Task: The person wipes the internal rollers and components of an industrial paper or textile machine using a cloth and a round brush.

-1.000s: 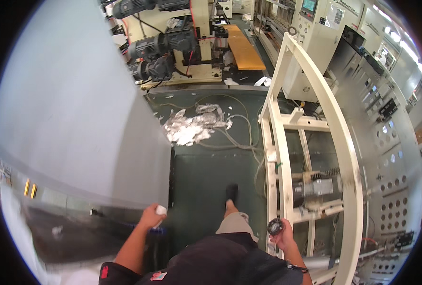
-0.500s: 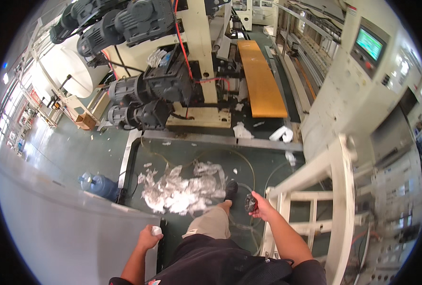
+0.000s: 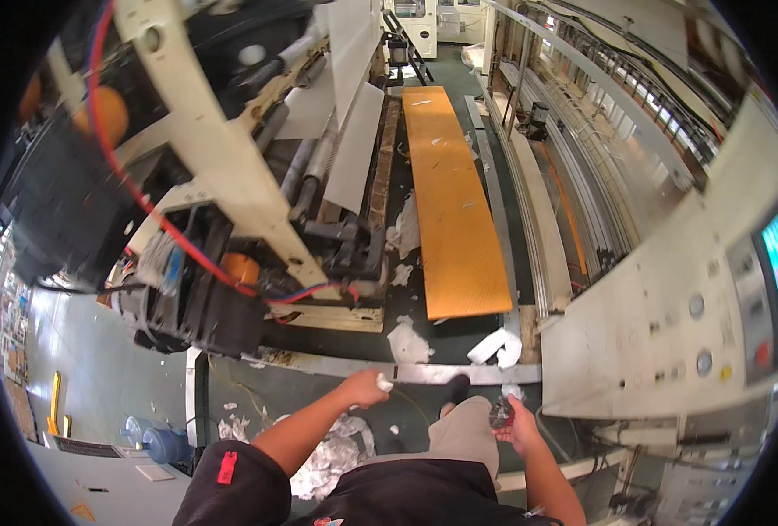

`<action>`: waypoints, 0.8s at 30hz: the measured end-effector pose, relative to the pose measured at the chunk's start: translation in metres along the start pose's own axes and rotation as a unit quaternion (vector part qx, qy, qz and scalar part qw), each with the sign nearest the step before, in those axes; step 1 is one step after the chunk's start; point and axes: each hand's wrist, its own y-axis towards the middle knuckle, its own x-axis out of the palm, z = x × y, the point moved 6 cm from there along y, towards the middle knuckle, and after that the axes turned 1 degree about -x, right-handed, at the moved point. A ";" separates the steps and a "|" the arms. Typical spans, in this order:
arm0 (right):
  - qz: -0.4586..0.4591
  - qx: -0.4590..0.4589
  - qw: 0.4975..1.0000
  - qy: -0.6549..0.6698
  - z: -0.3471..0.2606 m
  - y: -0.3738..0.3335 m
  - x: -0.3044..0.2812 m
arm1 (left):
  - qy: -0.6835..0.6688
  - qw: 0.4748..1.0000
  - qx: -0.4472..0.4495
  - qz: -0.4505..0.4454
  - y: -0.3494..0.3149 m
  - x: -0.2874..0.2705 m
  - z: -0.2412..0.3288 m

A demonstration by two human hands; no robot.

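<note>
Both full: left hand (image 3: 364, 389) gripped white wad (image 3: 384, 382), right hand (image 3: 520, 428) held dark lump (image 3: 500, 412), short of near edge of orange board (image 3: 459, 219).

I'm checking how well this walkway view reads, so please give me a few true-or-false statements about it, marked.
1. The left hand holds a small white object. True.
2. The right hand is empty. False: it holds a dark, roundish object.
3. The long flat plank ahead is orange. True.
4. The blue jugs are at the upper right of the picture. False: they are at the lower left.
5. Crumpled white scraps lie on the floor. True.
</note>
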 end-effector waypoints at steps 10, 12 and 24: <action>-0.027 0.023 0.996 -0.084 -0.346 0.178 0.008 | -0.130 0.982 0.019 0.138 0.192 -0.268 0.256; -0.012 0.009 0.997 -0.081 -0.421 0.212 0.024 | -0.156 0.977 -0.018 0.145 0.230 -0.327 0.271; -0.129 -0.034 0.970 0.202 -0.876 0.398 0.125 | -0.118 0.970 -0.173 0.121 0.597 -0.562 0.248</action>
